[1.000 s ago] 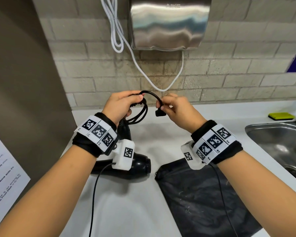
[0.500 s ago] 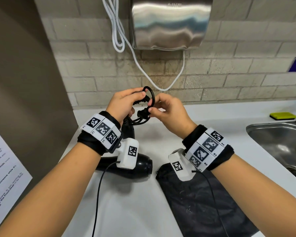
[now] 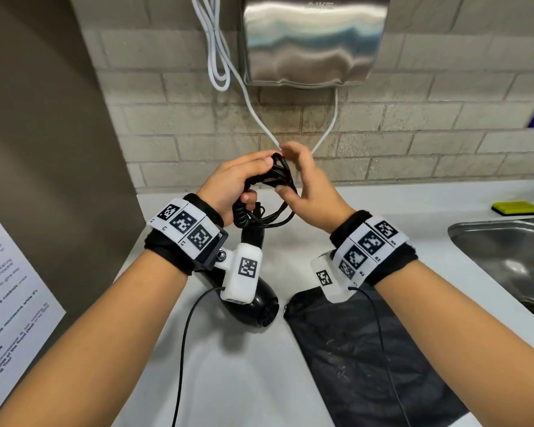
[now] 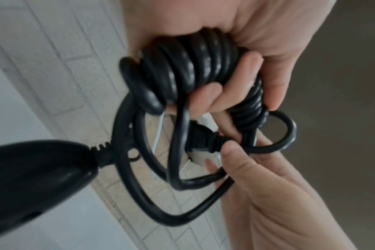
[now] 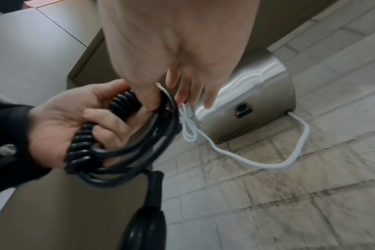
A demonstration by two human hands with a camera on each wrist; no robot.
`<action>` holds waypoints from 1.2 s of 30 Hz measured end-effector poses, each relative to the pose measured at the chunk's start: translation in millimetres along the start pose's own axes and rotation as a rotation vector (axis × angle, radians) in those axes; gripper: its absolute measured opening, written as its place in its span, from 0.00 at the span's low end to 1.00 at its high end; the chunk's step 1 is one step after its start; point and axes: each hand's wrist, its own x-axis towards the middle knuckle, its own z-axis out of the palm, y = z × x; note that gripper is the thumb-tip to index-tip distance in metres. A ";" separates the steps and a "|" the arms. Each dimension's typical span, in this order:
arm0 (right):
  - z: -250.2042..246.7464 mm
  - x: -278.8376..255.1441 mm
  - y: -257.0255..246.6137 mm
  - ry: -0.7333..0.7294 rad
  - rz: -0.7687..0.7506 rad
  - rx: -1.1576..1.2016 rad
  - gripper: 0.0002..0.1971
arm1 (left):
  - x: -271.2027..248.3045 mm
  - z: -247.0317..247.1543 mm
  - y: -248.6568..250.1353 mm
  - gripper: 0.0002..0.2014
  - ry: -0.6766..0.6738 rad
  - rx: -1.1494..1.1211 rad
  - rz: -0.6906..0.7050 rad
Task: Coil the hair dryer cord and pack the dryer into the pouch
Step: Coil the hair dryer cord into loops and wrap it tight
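step: tuck plug | left hand (image 3: 232, 183) clenches black spiral dryer cord (image 4: 190, 67) bundle | right hand (image 3: 305, 186) thumb-pinches black plug (image 4: 206, 140), other fingers spread | advice: thread plug through loops, keep left squeeze firm

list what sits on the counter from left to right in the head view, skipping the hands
hair dryer → black pouch → sink; the yellow sponge lies behind the sink, so its place in the order is unclear.

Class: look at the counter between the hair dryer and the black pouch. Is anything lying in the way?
Nothing visible does. The hair dryer lies directly beside the pouch on bare counter; the left hand grips its coiled cord.
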 end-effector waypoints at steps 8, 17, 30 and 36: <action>-16.0 -4.7 12.1 -0.221 -0.028 -0.290 0.24 | -7.4 11.5 -3.6 0.07 -0.013 0.048 0.028; -10.1 -5.0 12.8 -0.217 0.001 -0.323 0.14 | -6.0 20.7 -3.7 0.07 0.045 0.221 0.074; -24.2 -2.2 12.0 0.010 -0.230 -0.811 0.21 | -10.7 11.6 -6.1 0.08 0.112 0.159 0.156; -20.8 0.1 6.7 0.291 -0.334 -0.976 0.15 | -11.6 12.4 -0.1 0.06 0.166 0.283 0.073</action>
